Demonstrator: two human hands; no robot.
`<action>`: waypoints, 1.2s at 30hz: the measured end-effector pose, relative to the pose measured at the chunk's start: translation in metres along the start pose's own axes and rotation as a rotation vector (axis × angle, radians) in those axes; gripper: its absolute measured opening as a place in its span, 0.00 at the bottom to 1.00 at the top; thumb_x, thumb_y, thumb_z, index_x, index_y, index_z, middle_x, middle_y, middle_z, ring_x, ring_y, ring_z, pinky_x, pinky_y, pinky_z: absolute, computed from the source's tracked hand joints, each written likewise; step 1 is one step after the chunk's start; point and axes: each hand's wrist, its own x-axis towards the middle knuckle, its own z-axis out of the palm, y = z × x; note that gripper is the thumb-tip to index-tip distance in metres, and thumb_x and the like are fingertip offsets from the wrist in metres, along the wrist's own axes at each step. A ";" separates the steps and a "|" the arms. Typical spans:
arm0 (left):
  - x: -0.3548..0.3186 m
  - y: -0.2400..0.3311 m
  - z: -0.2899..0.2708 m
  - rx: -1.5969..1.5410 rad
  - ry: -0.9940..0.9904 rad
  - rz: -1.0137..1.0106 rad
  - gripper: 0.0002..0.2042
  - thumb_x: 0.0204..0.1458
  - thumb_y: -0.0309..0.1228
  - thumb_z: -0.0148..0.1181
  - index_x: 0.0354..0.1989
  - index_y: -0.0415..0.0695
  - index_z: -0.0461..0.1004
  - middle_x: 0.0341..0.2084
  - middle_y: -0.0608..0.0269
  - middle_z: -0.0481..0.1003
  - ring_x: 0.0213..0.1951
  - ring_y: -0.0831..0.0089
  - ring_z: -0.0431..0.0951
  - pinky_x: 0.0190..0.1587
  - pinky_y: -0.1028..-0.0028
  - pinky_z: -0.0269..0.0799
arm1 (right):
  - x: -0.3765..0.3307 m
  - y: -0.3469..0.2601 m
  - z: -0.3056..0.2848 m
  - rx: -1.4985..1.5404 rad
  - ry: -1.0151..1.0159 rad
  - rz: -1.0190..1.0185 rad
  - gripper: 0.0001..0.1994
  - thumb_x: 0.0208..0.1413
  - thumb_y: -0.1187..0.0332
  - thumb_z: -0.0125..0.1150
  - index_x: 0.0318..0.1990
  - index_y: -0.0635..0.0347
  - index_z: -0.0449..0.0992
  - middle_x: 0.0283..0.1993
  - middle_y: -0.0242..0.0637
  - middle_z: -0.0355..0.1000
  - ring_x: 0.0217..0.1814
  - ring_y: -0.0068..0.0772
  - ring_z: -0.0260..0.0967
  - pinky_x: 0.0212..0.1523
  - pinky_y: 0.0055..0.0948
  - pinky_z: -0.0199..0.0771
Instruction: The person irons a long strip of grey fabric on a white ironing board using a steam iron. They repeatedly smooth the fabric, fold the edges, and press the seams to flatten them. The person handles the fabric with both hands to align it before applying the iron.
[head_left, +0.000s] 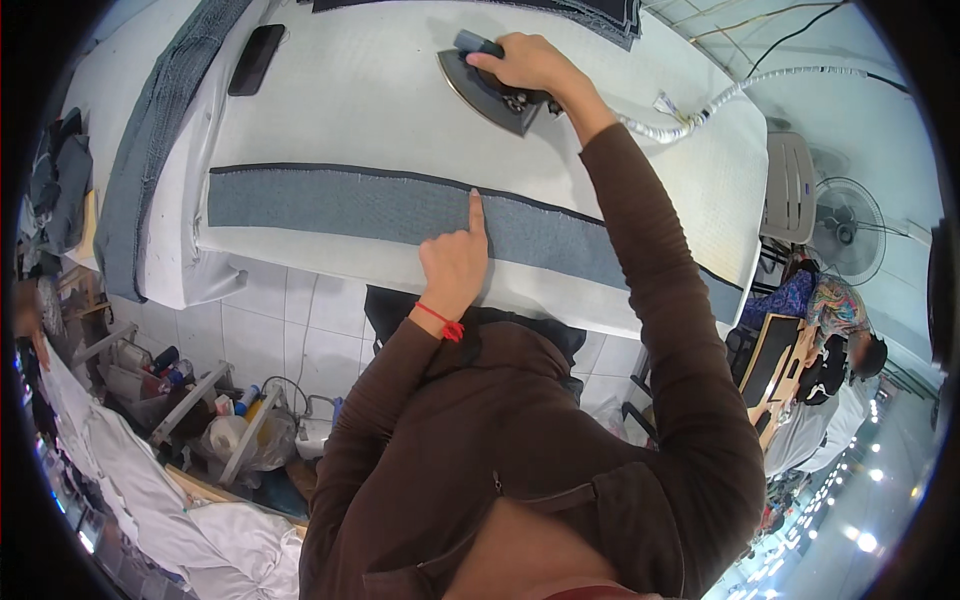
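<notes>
A long strip of grey-blue denim (pixel 360 205) was laid flat across the white padded ironing board (pixel 350 110), running along the board's near edge, with a thin dark hem showing along the strip's far side. Near the middle of the strip, the left hand (pixel 455 262) was pressed down: its index finger was stretched straight out, with the tip set at the strip's far edge, while the other fingers were curled in together against the palm. A red thread band (pixel 443 322) was worn at that wrist.

Beyond the strip, toward the far side of the board, a dark steam iron (pixel 490 92) was set sole-down on the bare white cover, well apart from the strip. The right hand (pixel 530 62) was closed over the iron's handle, the fingers wrapped tightly around it. A white wrapped hose (pixel 735 92) was seen trailing from the iron across the right end of the board.

At the far left of the board a dark phone (pixel 256 58) was lying flat, and a second length of denim (pixel 150 140) was draped over the board's left end. More dark cloth (pixel 600 12) was piled at the far edge. To the right of the board a standing fan (pixel 848 228) could be made out.
</notes>
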 end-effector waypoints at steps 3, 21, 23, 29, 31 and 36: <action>0.000 -0.002 -0.004 -0.042 -0.044 -0.028 0.43 0.61 0.32 0.60 0.88 0.44 0.55 0.24 0.57 0.86 0.24 0.58 0.87 0.26 0.56 0.75 | -0.038 0.014 -0.009 0.124 -0.031 -0.047 0.33 0.69 0.37 0.67 0.42 0.68 0.89 0.35 0.55 0.86 0.40 0.52 0.87 0.45 0.46 0.83; -0.006 -0.008 -0.002 -0.121 0.066 -0.041 0.42 0.60 0.30 0.61 0.87 0.52 0.61 0.22 0.53 0.84 0.24 0.51 0.87 0.25 0.51 0.75 | -0.209 -0.012 -0.002 0.055 -0.064 0.076 0.30 0.67 0.43 0.70 0.36 0.70 0.85 0.29 0.61 0.81 0.35 0.69 0.83 0.41 0.56 0.84; -0.005 -0.009 -0.003 -0.129 0.073 -0.050 0.42 0.60 0.30 0.61 0.87 0.55 0.61 0.22 0.53 0.84 0.24 0.51 0.87 0.26 0.51 0.76 | -0.211 -0.009 0.009 0.041 -0.060 0.045 0.29 0.67 0.44 0.70 0.37 0.70 0.84 0.29 0.60 0.82 0.36 0.68 0.83 0.41 0.56 0.84; -0.007 -0.011 -0.014 -0.136 0.028 -0.059 0.42 0.60 0.30 0.61 0.87 0.58 0.63 0.22 0.52 0.84 0.24 0.50 0.87 0.27 0.51 0.77 | -0.219 -0.007 0.024 -0.020 -0.038 0.020 0.28 0.66 0.44 0.71 0.35 0.68 0.83 0.28 0.56 0.81 0.36 0.67 0.83 0.42 0.56 0.83; -0.005 -0.011 -0.014 -0.138 0.029 -0.055 0.41 0.59 0.30 0.62 0.86 0.57 0.63 0.22 0.52 0.84 0.24 0.50 0.87 0.27 0.51 0.78 | -0.219 -0.007 0.025 -0.025 -0.055 0.026 0.29 0.67 0.43 0.70 0.34 0.67 0.82 0.27 0.56 0.80 0.35 0.66 0.83 0.41 0.56 0.83; -0.006 -0.011 -0.007 -0.078 0.072 -0.020 0.41 0.59 0.30 0.63 0.86 0.52 0.63 0.20 0.58 0.84 0.22 0.56 0.86 0.30 0.56 0.78 | -0.215 -0.007 0.026 -0.016 -0.105 0.058 0.31 0.67 0.39 0.69 0.34 0.66 0.80 0.26 0.54 0.79 0.34 0.65 0.81 0.40 0.55 0.81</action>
